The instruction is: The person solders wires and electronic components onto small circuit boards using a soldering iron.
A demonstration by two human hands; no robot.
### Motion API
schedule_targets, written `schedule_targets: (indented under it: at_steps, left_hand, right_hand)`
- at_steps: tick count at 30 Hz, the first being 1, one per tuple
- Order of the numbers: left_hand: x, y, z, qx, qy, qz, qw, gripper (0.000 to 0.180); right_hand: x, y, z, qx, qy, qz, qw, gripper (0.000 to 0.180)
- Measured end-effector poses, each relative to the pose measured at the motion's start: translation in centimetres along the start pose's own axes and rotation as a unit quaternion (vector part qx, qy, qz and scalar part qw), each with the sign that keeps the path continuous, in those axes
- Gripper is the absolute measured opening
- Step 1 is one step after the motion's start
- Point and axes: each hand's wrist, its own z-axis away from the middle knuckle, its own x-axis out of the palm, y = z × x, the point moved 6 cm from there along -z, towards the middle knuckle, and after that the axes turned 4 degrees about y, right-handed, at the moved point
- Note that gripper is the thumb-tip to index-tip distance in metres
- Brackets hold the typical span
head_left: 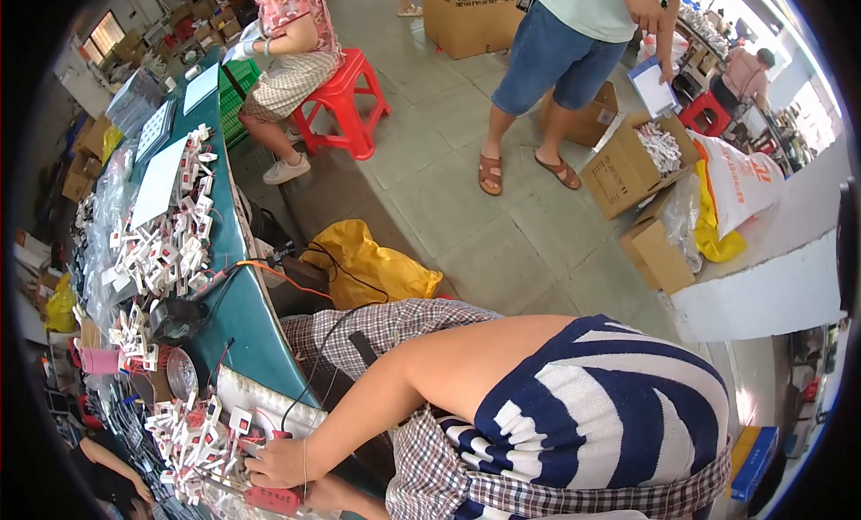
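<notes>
My right hand (280,463) is closed over the near end of the bench, fingers bent around a red-handled corded tool (283,435). A black cord rises from that handle; its working end is hidden under my fingers. Below my right wrist, partly covered by it, is my left hand (330,495), whose fingers I cannot see. Beside it lies a flat red piece (272,499) with dark marks and a thin dark rod pointing left; whether my left hand grips it is unclear. Small white plastic parts with red-and-dark centres and wires (193,439) are heaped next to both hands.
The green bench (242,327) carries another heap of white parts (166,251), a black box-shaped adapter (177,319) and a round clear container (182,373). A yellow bag (368,264) sits beside it. One person sits on a red stool (350,99); another stands near cartons (632,166).
</notes>
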Motion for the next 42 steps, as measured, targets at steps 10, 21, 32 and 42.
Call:
schedule_targets:
  at_steps: [10, 21, 32, 42]
  left_hand:
    - [0.6, -0.2, 0.6, 0.045, 0.048, 0.032, 0.997, 0.047]
    - [-1.6, 5.5, 2.9, -0.090, 0.104, 0.077, 0.987, 0.058]
    - [-1.2, 7.9, 2.1, 0.035, 0.103, -0.105, 0.988, 0.045]
    - [-2.5, 8.8, 2.1, -0.074, 0.116, -0.093, 0.986, 0.046]
  right_hand:
    - [-0.1, 0.6, 0.3, -0.026, -0.054, -0.002, 0.998, 0.019]
    - [1.2, 1.2, 0.2, -0.030, -0.153, -0.105, 0.982, 0.016]
    - [-0.9, 4.8, -1.1, 0.065, -0.323, -0.249, 0.911, 0.057]
    - [-1.0, 5.8, -1.9, 0.099, -0.393, -0.248, 0.880, 0.051]
